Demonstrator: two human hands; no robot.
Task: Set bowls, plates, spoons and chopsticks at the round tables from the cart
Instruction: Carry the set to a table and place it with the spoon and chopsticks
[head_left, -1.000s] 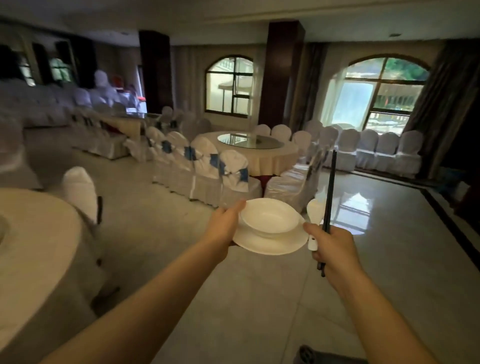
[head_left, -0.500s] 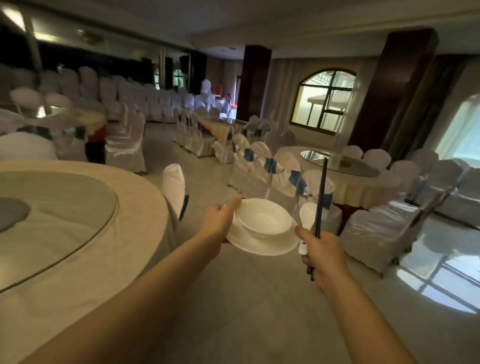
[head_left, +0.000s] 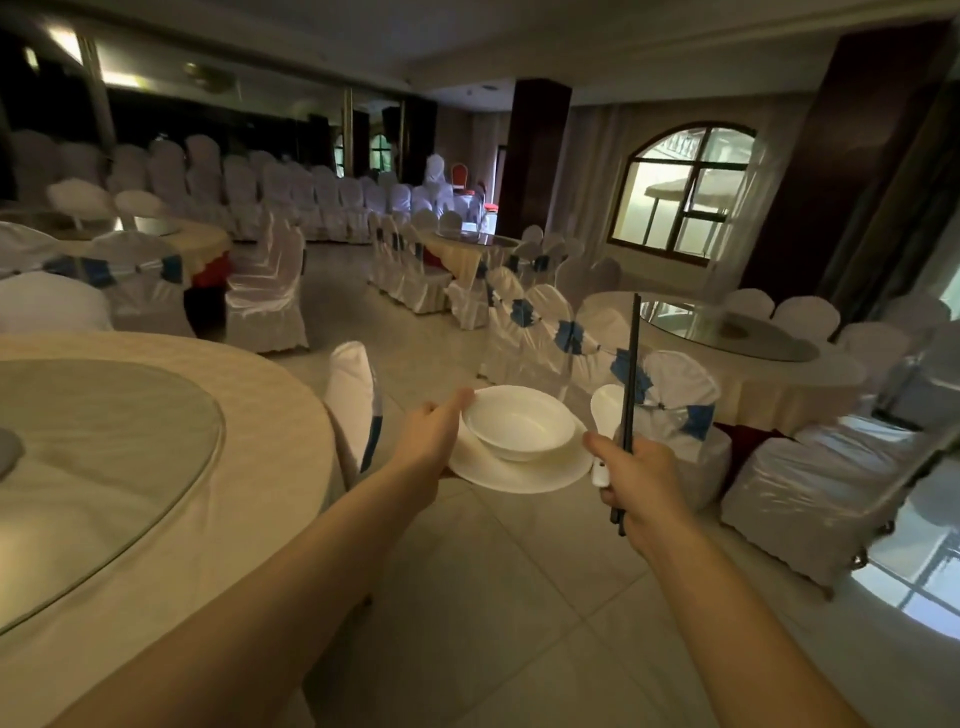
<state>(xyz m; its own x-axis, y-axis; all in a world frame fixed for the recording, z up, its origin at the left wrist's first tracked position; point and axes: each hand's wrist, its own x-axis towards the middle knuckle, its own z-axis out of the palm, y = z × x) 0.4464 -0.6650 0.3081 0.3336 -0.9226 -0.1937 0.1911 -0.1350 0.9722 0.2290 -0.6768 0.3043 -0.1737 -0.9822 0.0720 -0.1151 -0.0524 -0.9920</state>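
Now your left grip (head_left: 434, 439) holds the plate (head_left: 519, 475) by its left rim, thumb laid along the top. The fingers are hidden underneath, so you cannot tell how far they curl. The bowl (head_left: 519, 421) sits upright in the plate. Your right grip (head_left: 639, 473) is fisted round the chopsticks (head_left: 631, 364) and the handle of the spoon (head_left: 605, 405) together. The sticks stand almost upright, and the spoon's scoop is just beside the bowl's right rim.

All four pieces are in the air over the floor, off the right edge of the near tabletop (head_left: 249, 467), with a covered chair (head_left: 353, 400) between that edge and your left wrist.

What has changed over the last second is the view, not the hold. You have swung left, so the near tabletop has grown from a sliver to fill the lower left, and its glass turntable (head_left: 104, 467) now shows. The window-side table (head_left: 753, 374) has slid off to the right. Both grips carry the pieces as before.

That suggests you are carrying one setting to the near tabletop. Nothing is laid yet, and the cloth border outside the turntable looks like the place for it.
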